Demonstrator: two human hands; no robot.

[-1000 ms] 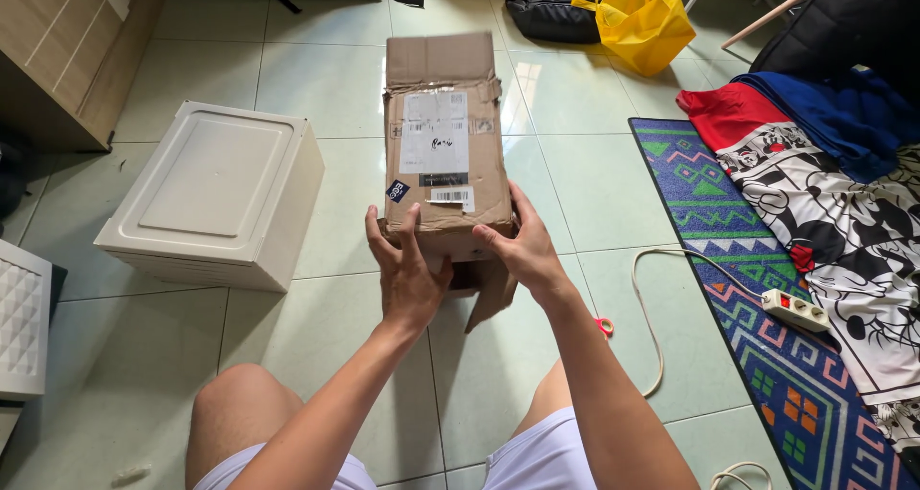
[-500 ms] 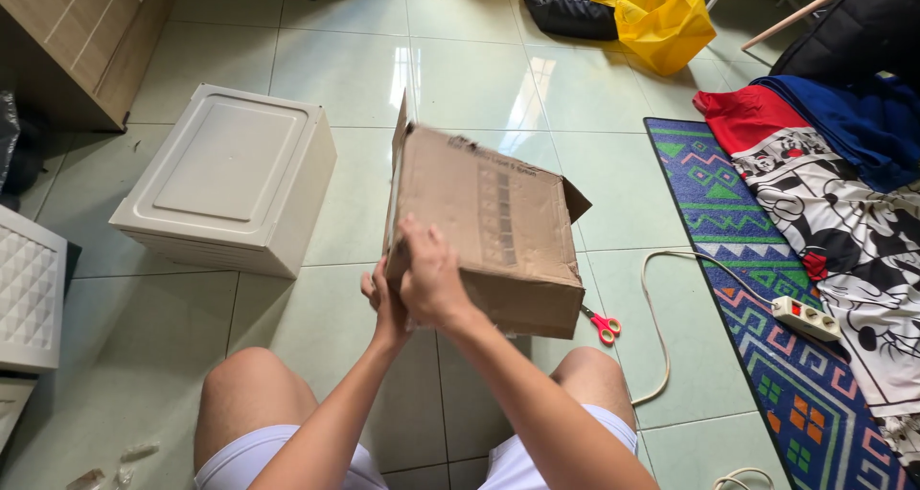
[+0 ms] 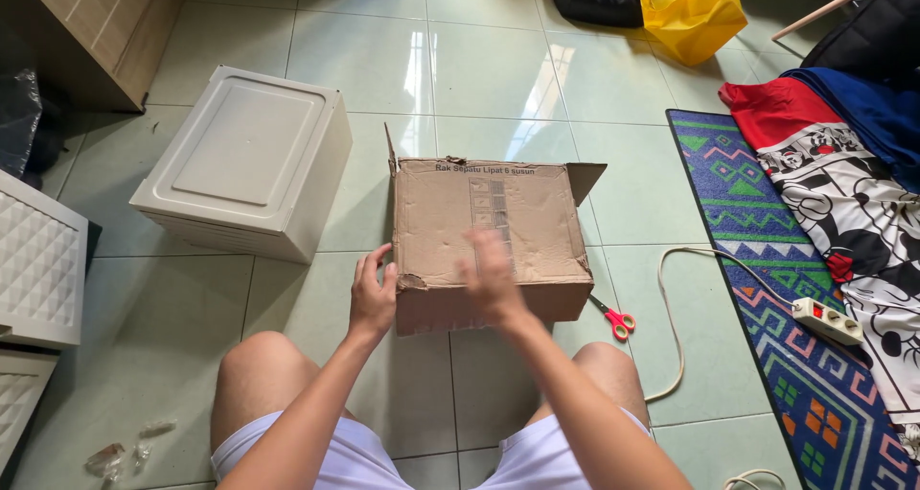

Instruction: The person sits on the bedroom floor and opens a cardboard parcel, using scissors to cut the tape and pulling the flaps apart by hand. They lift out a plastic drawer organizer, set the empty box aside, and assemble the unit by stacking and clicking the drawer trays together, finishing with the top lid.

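Observation:
A brown cardboard box (image 3: 517, 212) lies on the tiled floor between my knees, its broad side up and its flaps loose at the far end. My left hand (image 3: 372, 294) rests against the box's near left corner, fingers spread on the torn edge. My right hand (image 3: 492, 277) is blurred with motion over the box's near top face, fingers apart, holding nothing.
A cream plastic bin (image 3: 244, 164) stands left of the box. Red-handled scissors (image 3: 613, 318) lie by my right knee. A white cord and power strip (image 3: 824, 319) cross onto a patterned rug (image 3: 767, 298). White panels (image 3: 38, 260) lie at far left, a yellow bag (image 3: 688, 9) behind.
The box has been turned and laid flat with its broad side up. My hands have gone from gripping it together at one edge to apart, the right one sweeping over the top.

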